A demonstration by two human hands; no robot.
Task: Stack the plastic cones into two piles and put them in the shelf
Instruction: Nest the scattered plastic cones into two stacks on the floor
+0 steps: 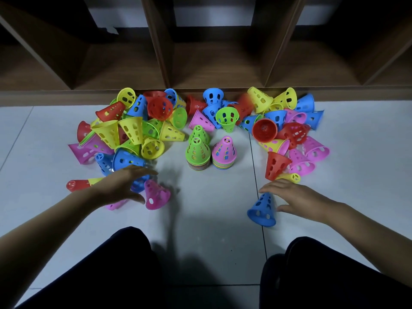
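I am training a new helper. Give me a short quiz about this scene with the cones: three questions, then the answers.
1. True or false: the right hand grips a red cone.
2. Which colour is on top of the left pile? A green, B red, C blue.
3. Fill in: the top cone of the right pile is ____.
Key: 1 false, the hand is open and holds nothing; 2 A; 3 pink.

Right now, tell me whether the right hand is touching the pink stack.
Apart. The head view shows bare floor between the right hand and the pink stack; the hand is down beside a blue cone.
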